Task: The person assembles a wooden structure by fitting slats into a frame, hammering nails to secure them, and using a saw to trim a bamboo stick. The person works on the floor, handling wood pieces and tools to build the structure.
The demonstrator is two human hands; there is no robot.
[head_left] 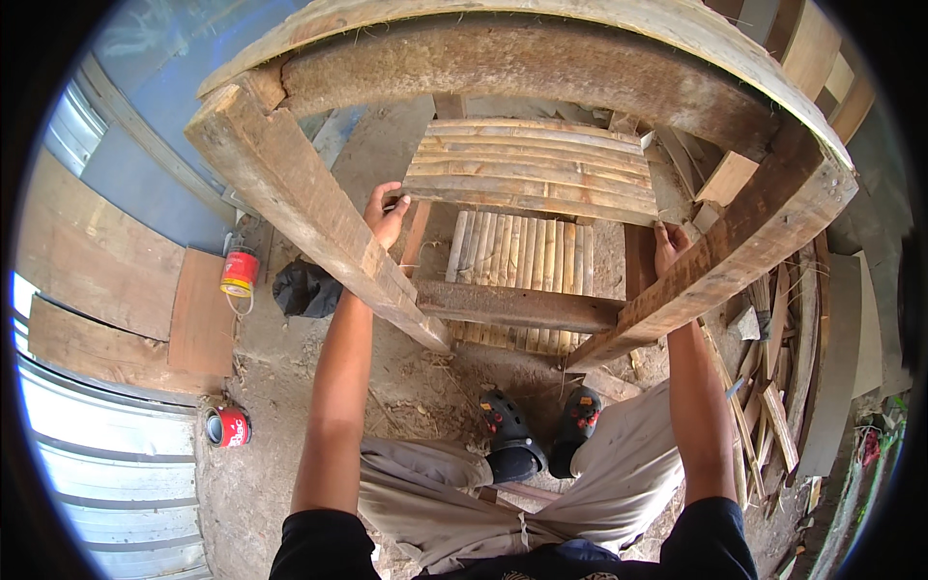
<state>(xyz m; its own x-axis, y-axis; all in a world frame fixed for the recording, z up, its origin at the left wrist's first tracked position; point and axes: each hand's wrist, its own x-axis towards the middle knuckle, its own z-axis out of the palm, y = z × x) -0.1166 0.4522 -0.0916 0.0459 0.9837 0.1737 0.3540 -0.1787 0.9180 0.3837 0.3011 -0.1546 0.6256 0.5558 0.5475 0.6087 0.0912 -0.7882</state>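
Observation:
A panel of flat bamboo slats lies across the inside of a rough wooden frame. My left hand grips the panel's left end. At the panel's right end, my right hand holds its lower corner, partly hidden behind the frame's right beam. A second mat of upright bamboo slats sits just below the panel, over a low crossbar. Both forearms reach up between the frame's two side beams.
Two red cans stand on the dirt at left, one near the boards, one close by. A black bundle lies beside the left beam. Loose wood scraps pile up at right. Corrugated metal sheet lies at lower left.

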